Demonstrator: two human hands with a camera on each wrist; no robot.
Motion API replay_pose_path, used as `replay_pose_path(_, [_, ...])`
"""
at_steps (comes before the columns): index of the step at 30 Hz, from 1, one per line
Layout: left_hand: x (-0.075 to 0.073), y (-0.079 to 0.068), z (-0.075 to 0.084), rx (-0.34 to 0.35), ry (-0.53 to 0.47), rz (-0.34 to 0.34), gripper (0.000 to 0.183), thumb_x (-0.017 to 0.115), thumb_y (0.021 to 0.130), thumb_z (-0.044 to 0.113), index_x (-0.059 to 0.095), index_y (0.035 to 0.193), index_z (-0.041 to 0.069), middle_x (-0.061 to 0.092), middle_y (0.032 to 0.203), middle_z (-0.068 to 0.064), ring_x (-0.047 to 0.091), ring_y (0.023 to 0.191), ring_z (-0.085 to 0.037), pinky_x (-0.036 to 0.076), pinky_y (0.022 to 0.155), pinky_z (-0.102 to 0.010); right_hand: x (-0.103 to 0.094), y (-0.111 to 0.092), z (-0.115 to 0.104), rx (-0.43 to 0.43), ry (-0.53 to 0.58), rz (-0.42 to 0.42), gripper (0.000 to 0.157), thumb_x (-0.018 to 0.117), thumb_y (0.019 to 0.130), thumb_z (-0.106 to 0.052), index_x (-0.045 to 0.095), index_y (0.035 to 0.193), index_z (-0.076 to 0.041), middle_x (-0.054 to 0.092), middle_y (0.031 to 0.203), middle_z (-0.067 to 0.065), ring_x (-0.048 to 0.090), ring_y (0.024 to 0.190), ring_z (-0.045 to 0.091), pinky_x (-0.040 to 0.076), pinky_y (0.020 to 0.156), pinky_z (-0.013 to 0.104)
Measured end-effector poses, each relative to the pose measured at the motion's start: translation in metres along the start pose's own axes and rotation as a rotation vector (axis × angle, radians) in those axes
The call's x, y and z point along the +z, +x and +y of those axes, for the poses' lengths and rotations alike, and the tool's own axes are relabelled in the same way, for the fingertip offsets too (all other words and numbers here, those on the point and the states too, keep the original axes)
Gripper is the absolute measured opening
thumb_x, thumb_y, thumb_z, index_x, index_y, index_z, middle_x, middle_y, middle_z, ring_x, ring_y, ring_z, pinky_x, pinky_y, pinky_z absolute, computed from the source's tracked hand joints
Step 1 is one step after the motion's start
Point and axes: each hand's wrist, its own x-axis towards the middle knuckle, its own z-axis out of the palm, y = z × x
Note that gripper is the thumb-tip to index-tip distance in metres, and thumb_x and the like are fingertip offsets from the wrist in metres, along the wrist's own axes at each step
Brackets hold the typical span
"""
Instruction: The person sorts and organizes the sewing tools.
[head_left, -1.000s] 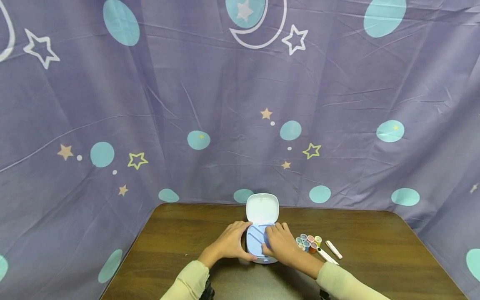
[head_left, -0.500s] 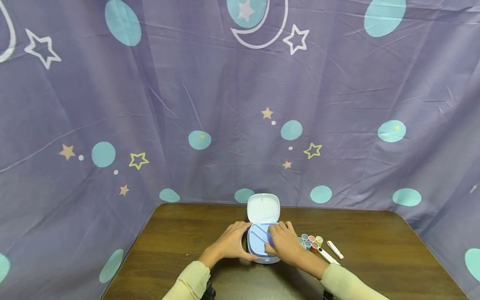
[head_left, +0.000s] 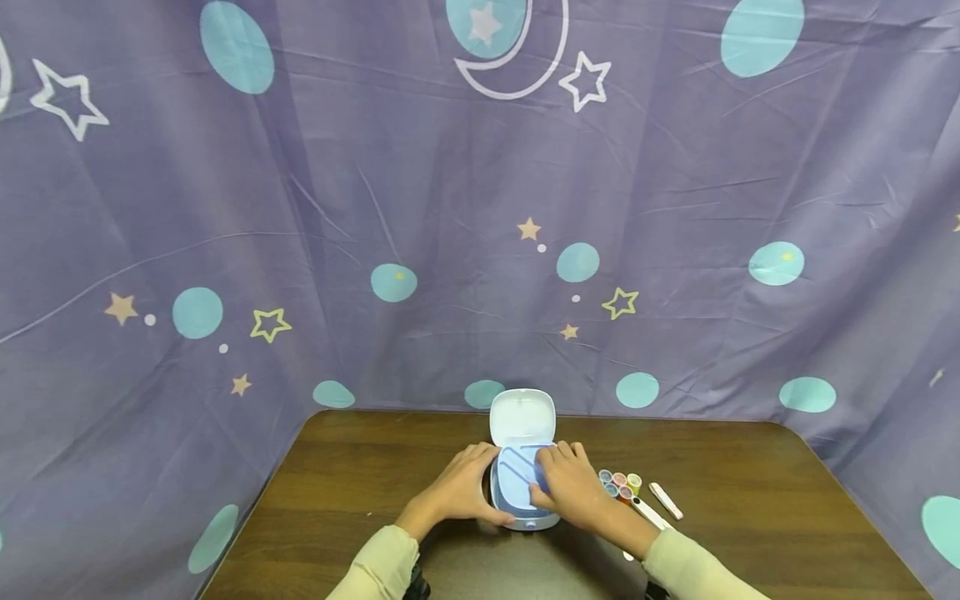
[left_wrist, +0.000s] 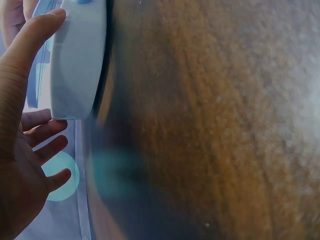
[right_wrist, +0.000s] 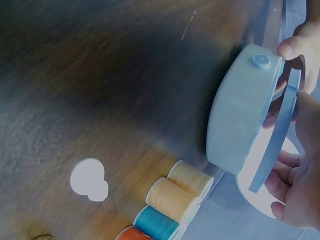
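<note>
Ridged tray point(head_left: 517, 479), rounded box point(right_wrist: 240, 110), woodgrain table point(head_left: 367, 467)

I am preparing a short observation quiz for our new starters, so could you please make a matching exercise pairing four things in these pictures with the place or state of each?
Things
1. light-blue flat plastic tray
2. white rounded plastic lid
3. round multicoloured thread spools
4. pale rounded plastic case

Places or states
A. grouped on the brown wood-grain table
B. gripped by the left hand
C. held in the right hand
D. standing open at the far side

Right pairs: 1-C, 2-D, 3-A, 4-B.
</note>
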Motion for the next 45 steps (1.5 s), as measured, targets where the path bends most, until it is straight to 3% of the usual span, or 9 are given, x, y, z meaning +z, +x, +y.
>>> replay_pose_path(13, [-0.002,0.002,0.002,-0.028,0.012,-0.039,0.103,0.086,0.065,0.067,0.053,0.143,0.009,0.06,0.128,0.001,0.055,0.115,-0.017,0.047,0.104,-0.043,0.001,-0.004,0.013,-0.065,-0.068,0.114,0.036,0.07,0.076,-0.036,0.055,0.095,-0.009,0.051,0.082,-0.001,0.042,0.079,0.017,0.034,0.076,0.035])
replay_pose_path(24, [-0.003,0.005,0.002,-0.014,-0.005,-0.033,0.101,0.088,0.065,0.062,0.055,0.14,0.004,0.062,0.129,-0.006,0.055,0.114,-0.019,0.047,0.103,-0.043,-0.016,-0.001,0.041,-0.06,-0.014,0.198,0.036,0.067,0.077,-0.031,0.057,0.099,-0.004,0.058,0.086,0.004,0.045,0.08,0.02,0.035,0.076,0.038])
replay_pose_path(33, [0.0,0.005,0.001,-0.01,0.032,-0.036,0.101,0.088,0.063,0.064,0.055,0.139,0.006,0.061,0.129,-0.004,0.054,0.119,-0.019,0.045,0.108,-0.044,-0.036,-0.002,0.071,0.057,0.043,0.185,0.039,0.064,0.083,-0.032,0.061,0.106,0.0,0.063,0.091,0.011,0.05,0.083,0.027,0.037,0.078,0.042])
replay_pose_path(38, [0.0,0.005,0.0,0.013,0.1,-0.027,0.102,0.085,0.064,0.067,0.054,0.14,0.008,0.058,0.133,-0.003,0.05,0.128,-0.023,0.04,0.113,-0.047,-0.049,-0.008,0.087,0.139,0.071,0.187,0.04,0.066,0.083,-0.027,0.062,0.109,0.003,0.064,0.096,0.014,0.051,0.084,0.028,0.036,0.077,0.043])
replay_pose_path(45, [-0.002,0.005,0.0,0.005,0.152,-0.048,0.105,0.081,0.065,0.074,0.053,0.143,0.01,0.055,0.138,-0.003,0.047,0.133,-0.024,0.036,0.117,-0.049,-0.065,-0.019,0.115,0.24,0.095,0.138,0.04,0.066,0.087,-0.025,0.061,0.113,0.005,0.064,0.1,0.015,0.051,0.087,0.029,0.035,0.081,0.046])
